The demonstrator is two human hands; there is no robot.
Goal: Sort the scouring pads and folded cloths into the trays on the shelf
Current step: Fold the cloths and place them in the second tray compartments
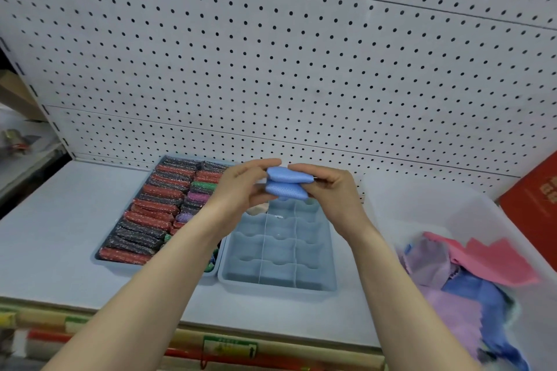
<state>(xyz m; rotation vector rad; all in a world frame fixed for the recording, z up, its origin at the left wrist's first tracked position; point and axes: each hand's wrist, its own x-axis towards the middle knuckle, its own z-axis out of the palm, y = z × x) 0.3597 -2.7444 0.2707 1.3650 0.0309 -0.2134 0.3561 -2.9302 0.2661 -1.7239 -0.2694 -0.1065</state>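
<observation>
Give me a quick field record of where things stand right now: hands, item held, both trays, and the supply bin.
left hand: grips the left end of the folded blue cloth
right hand: grips its right end
folded blue cloth: held in the air above the far end of the divided tray
divided tray: light blue; visible compartments empty
left tray: packed with rows of red, black, green and purple scouring pads
clear bin: at right, holds loose pink, blue, purple and grey cloths
</observation>
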